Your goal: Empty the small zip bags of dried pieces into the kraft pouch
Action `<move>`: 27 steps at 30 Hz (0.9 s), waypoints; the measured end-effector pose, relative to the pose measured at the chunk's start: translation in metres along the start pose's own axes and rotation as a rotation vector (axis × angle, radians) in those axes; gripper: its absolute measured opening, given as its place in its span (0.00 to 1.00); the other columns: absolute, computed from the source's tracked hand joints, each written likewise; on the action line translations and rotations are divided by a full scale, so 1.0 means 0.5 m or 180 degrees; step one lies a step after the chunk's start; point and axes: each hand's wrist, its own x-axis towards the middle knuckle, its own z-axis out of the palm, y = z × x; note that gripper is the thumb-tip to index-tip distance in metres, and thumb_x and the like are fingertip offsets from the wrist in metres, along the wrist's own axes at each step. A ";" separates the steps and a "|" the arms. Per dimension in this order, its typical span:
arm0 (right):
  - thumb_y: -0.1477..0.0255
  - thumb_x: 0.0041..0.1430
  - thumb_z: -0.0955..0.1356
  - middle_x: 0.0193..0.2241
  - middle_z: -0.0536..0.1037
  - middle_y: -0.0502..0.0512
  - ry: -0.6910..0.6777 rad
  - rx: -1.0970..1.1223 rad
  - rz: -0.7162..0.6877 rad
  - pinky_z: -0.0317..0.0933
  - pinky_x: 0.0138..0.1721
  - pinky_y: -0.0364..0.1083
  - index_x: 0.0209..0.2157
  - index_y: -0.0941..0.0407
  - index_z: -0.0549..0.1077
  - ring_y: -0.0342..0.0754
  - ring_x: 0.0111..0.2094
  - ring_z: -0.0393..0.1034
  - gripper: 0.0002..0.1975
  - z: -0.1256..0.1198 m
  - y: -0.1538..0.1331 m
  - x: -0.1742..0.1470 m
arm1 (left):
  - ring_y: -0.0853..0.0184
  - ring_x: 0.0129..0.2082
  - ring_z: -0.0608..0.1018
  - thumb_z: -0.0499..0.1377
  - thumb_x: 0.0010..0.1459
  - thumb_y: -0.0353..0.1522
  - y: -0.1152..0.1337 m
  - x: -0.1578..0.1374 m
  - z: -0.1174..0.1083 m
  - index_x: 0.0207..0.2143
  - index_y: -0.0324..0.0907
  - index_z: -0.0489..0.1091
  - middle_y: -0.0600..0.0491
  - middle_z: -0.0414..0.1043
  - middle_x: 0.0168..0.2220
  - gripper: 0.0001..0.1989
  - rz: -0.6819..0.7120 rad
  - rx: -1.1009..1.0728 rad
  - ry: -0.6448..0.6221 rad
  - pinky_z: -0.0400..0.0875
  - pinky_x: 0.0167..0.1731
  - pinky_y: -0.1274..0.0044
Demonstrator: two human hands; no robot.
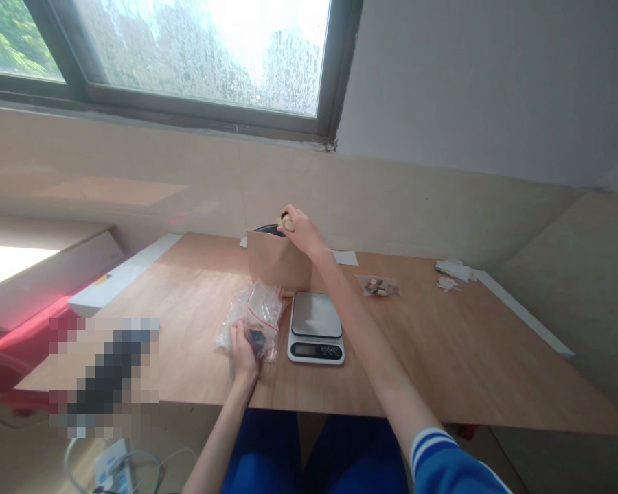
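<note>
My right hand is closed on a few tan pieces, whose kind I cannot make out. It is up at the open mouth of a brown paper bag, which stands upright at the back of the table. My left hand grips a clear zip bag with a red strip; something dark shows in its lower part. More clear plastic bags lie under and beside that hand. Between my arms sits a white kitchen scale with a bare metal plate; its display is unreadable.
Right of the scale lies a small clear bag of brown and tan pieces. White paper scraps are at the back right, and a white slip lies behind my forearm. A blurred dark object is at the left edge. The wall bounds the table behind.
</note>
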 end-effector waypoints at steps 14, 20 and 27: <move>0.61 0.63 0.58 0.41 0.69 0.59 -0.0071 0.0334 0.0121 0.57 0.39 0.44 0.45 0.56 0.64 0.49 0.39 0.67 0.16 0.009 0.003 -0.009 | 0.70 0.28 0.67 0.49 0.53 0.41 -0.014 0.011 -0.005 0.26 0.45 0.56 0.58 0.60 0.24 0.10 0.0221 0.0224 0.0053 0.62 0.32 0.77; 0.65 0.60 0.62 0.36 0.68 0.55 -0.0057 0.0270 -0.0008 0.58 0.38 0.42 0.40 0.56 0.69 0.45 0.34 0.66 0.11 0.004 0.003 -0.006 | 0.69 0.27 0.67 0.49 0.53 0.41 -0.010 0.009 -0.004 0.26 0.45 0.57 0.58 0.60 0.24 0.10 0.0167 0.0234 0.0032 0.62 0.31 0.77; 0.66 0.58 0.63 0.33 0.67 0.52 -0.0120 0.0314 -0.0014 0.58 0.36 0.41 0.36 0.54 0.72 0.43 0.31 0.65 0.09 -0.005 0.004 -0.004 | 0.69 0.27 0.67 0.49 0.52 0.43 -0.009 0.007 -0.003 0.27 0.45 0.57 0.58 0.60 0.25 0.11 0.0153 0.0193 -0.0010 0.62 0.31 0.77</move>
